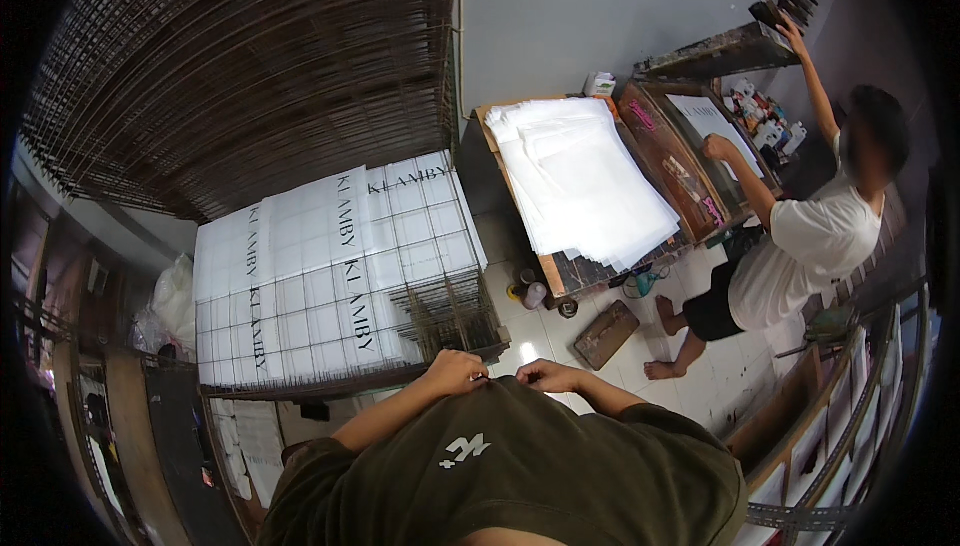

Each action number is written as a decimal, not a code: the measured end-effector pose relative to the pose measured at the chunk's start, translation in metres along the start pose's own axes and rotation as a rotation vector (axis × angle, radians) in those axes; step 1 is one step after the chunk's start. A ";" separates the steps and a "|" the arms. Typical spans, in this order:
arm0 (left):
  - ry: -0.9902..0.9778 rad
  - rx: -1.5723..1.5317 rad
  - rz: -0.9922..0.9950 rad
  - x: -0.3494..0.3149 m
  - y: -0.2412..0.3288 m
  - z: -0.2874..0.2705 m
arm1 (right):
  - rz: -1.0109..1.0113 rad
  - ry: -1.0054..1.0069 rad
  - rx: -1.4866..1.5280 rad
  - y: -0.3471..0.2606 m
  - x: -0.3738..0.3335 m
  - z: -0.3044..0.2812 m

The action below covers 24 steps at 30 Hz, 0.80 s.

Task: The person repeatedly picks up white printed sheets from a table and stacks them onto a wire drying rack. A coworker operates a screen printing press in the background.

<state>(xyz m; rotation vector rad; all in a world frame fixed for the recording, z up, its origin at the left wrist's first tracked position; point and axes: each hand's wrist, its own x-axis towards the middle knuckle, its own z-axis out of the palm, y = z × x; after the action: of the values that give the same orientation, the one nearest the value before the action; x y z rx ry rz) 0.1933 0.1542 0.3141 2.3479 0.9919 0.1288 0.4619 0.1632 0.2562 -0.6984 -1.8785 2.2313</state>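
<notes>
My left hand [458, 373] is closed, its curled fingers pinching the front edge of the dark green shirt [560, 456] that I wear. Close by on the right, my right hand [548, 376] also pinches the shirt's edge, fingertips pressed together. A short stretch of cloth lies between the two hands. Just beyond my left hand stands a wire drying rack [440, 316], with printed white sheets [300, 271] lying on its grid in overlapping rows. The black lettering on them runs in several directions.
Raised wire shelves [250, 66] hang over the rack. A table bears a stack of blank white sheets [580, 176]. At right a person in a white shirt [815, 251] reaches up beside a printing table holding a printed sheet [715, 126]. A brown box [607, 334] sits on the tiled floor.
</notes>
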 end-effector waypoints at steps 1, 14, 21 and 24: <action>-0.007 -0.014 -0.007 0.002 -0.001 0.004 | -0.026 -0.007 -0.043 0.004 0.002 0.003; 0.420 -0.962 -0.531 -0.069 -0.089 0.026 | -0.400 1.524 0.956 -0.005 -0.057 -0.169; 0.525 -1.028 -0.730 -0.086 -0.059 0.020 | -0.492 1.355 1.013 -0.044 -0.043 -0.216; 0.518 -1.048 -0.657 -0.081 -0.054 0.023 | -0.488 1.424 1.108 -0.026 -0.015 -0.239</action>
<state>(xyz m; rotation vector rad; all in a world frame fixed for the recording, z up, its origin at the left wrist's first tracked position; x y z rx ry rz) 0.1078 0.1180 0.2761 0.9907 1.4159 0.7974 0.5739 0.3761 0.2580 -0.9561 -0.0509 1.2998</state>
